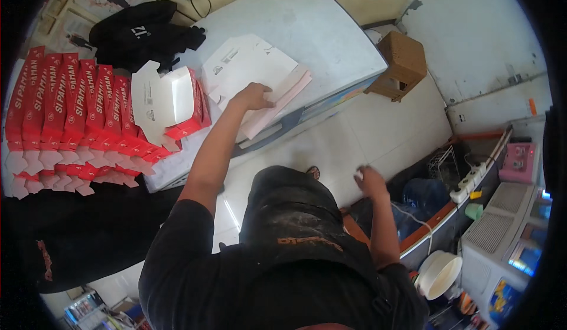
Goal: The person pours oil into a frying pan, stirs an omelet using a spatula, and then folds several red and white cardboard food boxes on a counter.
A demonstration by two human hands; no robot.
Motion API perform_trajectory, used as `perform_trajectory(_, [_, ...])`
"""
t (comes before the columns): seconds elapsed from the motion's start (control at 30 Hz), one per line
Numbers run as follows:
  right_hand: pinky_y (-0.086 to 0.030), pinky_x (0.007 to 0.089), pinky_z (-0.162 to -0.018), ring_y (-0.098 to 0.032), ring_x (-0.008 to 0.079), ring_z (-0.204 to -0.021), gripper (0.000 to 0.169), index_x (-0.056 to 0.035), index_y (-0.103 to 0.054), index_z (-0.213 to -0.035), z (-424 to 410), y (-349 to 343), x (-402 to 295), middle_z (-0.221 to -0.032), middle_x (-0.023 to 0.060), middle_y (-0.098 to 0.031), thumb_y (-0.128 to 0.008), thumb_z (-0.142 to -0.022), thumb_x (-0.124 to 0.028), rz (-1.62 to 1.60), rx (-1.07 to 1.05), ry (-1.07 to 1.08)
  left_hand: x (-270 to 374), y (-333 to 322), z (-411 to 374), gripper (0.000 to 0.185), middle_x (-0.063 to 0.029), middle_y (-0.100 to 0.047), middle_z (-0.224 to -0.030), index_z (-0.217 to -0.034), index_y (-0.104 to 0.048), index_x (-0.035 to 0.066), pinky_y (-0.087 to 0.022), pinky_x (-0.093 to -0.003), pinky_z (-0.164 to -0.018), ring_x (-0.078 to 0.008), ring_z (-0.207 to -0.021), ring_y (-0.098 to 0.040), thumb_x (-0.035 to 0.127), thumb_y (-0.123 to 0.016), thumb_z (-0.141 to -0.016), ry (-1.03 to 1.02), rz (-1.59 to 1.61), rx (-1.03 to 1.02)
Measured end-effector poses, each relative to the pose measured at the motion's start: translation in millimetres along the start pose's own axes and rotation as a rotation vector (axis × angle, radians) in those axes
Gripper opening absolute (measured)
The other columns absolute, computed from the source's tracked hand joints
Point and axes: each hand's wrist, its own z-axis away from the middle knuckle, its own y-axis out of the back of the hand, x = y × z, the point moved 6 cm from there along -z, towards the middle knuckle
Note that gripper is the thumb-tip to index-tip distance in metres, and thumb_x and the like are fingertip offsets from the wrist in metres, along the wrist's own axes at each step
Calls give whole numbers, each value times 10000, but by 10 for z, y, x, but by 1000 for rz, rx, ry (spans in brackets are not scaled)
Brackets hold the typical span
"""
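Note:
My left hand [254,97] rests on a stack of flat white cardboard box blanks [252,66], its fingers spread near the stack's front edge. The blanks lie on the pale lid of a chest freezer [319,28]. To the left of them sits a part-folded red box [188,121] with its white inside and lid showing. Rows of folded red cardboard boxes [66,104], bearing white writing, stand packed at the far left. My right hand [372,183] hangs over the floor at my right side, away from the freezer. Something pale shows at its fingertips, too small to make out.
A black cloth bag or garment [141,33] lies behind the boxes. A brown cardboard box [398,64] stands on the floor beyond the freezer. At right are a counter edge [429,230], a power strip [468,183], blue water jugs [423,197] and a white bucket [438,274].

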Motion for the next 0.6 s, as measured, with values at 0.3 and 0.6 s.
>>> perform_trajectory(0.3, [-482,343,-850,-535,251,-1121,715,-78,-234,-1425,-1767,1321,-2288,-1345,155,-455,-655,-852,-146,-1407,50,227,866,774,594,240,-228,-655,-879,-1034,-666,-1,-525,-378,-697,-342,-784,-664,62,-615,-808,-16,176,873])
perform_trajectory(0.6, [-453,337,-932,-613,284,-1061,358,11,-528,-1237,-2159,2014,-3265,-1125,184,-632,-462,-885,13,-906,333,828,1297,699,702,299,-165,-661,-1066,-1073,-638,-5,-548,-344,-774,-307,-911,-660,-18,-662,-775,60,149,1315])
